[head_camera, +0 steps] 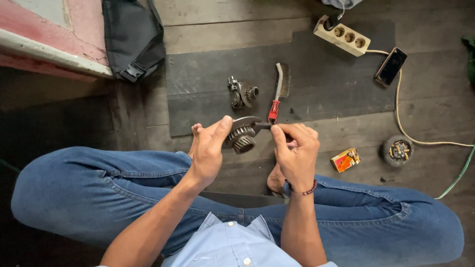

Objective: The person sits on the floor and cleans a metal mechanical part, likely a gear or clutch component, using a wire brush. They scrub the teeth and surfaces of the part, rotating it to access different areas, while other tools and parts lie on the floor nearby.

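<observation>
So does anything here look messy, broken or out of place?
Nothing looks broken or spilled. The left hand and right hand hold a greasy gear assembly over the lap. A second gear part and a wire brush lie loose on the dark mat, and a phone lies across a trailing cable.

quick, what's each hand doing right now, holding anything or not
Left hand: closed on the gear assembly, thumb up against its metal arm.
Right hand: fingers pinched on the assembly's thin end; what they grip is hidden.
</observation>
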